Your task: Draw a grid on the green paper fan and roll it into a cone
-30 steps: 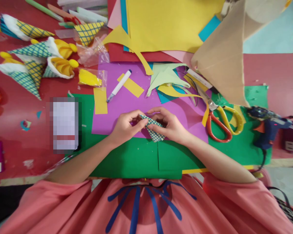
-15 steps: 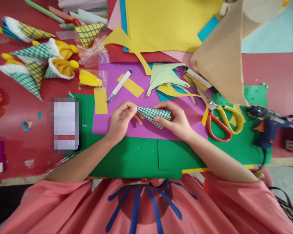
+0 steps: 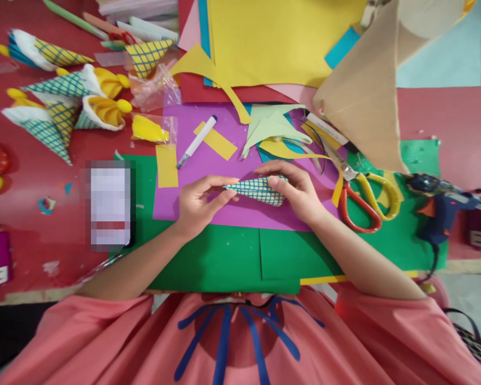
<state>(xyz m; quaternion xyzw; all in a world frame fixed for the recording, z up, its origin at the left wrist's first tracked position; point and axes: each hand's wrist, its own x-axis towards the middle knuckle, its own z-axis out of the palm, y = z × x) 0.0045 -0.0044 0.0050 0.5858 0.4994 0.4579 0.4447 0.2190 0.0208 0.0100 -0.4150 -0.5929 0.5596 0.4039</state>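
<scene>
A small pale-green cone (image 3: 257, 190) with a blue grid pattern lies sideways between my hands, its point to the left. My left hand (image 3: 198, 206) pinches the tip between thumb and fingers. Around the wide end curls my right hand (image 3: 299, 192), thumb on the near face and fingers behind; those fingertips are partly hidden. Under the hands is a purple sheet (image 3: 192, 209) on green sheets (image 3: 220, 262). A white marker (image 3: 196, 141) rests just beyond my left hand, beside yellow strips (image 3: 167, 166).
Scissors (image 3: 371, 200) with red and yellow handles and a blue glue gun (image 3: 441, 214) lie to the right. Finished-looking cones (image 3: 60, 83) sit at the upper left, above a blurred phone (image 3: 110, 206). A large brown cone (image 3: 364, 80) stands at the upper right.
The small cone has turned slightly toward level and shifted a little right. My left fingers have straightened at its tip, and my right thumb has moved up along the wide end.
</scene>
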